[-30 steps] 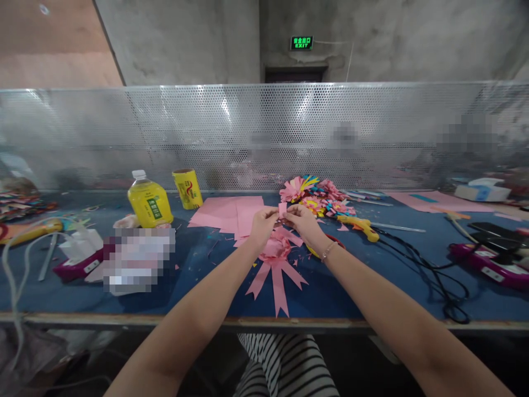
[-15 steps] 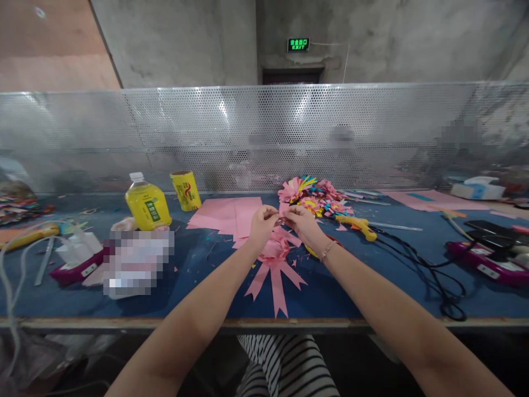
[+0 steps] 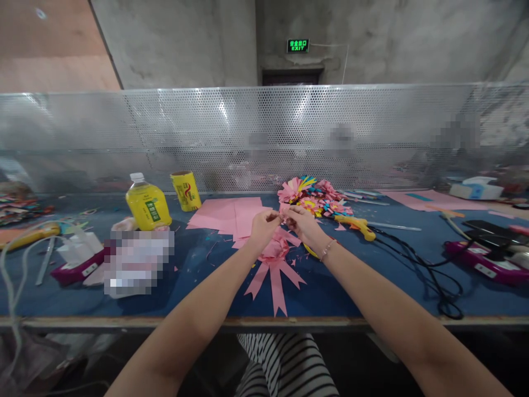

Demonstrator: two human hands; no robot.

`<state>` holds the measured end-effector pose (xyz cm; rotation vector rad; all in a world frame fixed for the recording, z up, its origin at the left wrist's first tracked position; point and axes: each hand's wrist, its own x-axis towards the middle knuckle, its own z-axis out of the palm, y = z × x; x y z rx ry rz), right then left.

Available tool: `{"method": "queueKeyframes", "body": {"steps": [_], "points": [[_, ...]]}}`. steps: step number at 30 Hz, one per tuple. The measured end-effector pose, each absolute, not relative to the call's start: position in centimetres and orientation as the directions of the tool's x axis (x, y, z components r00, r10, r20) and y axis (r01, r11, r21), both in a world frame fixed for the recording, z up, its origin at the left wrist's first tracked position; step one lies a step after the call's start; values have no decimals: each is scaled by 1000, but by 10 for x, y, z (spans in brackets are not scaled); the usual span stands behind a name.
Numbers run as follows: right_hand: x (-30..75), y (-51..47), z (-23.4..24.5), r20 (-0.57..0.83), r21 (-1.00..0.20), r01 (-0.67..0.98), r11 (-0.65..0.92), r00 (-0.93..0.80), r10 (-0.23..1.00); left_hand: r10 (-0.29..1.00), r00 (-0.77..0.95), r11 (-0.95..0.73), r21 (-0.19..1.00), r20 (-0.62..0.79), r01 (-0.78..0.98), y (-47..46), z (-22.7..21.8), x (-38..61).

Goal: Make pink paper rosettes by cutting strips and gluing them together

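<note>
My left hand (image 3: 265,226) and my right hand (image 3: 303,222) meet at the middle of the table, fingertips pinched together. Between them is a small piece of pink paper (image 3: 284,209), partly hidden by the fingers. Just below the hands lies a pink paper rosette (image 3: 275,249), its notched ribbon tails (image 3: 277,289) fanned toward the table's front edge. Left of the hands are flat sheets of pink paper (image 3: 225,215). Behind my right hand sits a pile of pink, yellow and blue paper flowers (image 3: 314,197).
A yellow glue gun (image 3: 359,225) with a black cord lies right. Purple power strips (image 3: 487,263) stand at both sides. On the left are a bottle of yellow liquid (image 3: 149,204) and a yellow can (image 3: 185,191). A perforated metal screen (image 3: 198,138) closes the back.
The pink piece stood flatter and taller between my fingertips; now it shows less above them. My right fingers have curled in closer around it. The rosette lies where it was.
</note>
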<state>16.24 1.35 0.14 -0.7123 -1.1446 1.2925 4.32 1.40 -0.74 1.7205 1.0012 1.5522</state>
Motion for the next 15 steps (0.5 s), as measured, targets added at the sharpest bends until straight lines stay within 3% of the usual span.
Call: {"method": "queueKeyframes", "body": {"steps": [12,15], "points": [[162,15,-1,250,-917,-341,205,-92,964,855,49,-518,848,516,108,14,-8,45],[163,18,0,297,-944,-175,278,-91,951,860,43,-510,854,509,100,14,-8,45]]}}
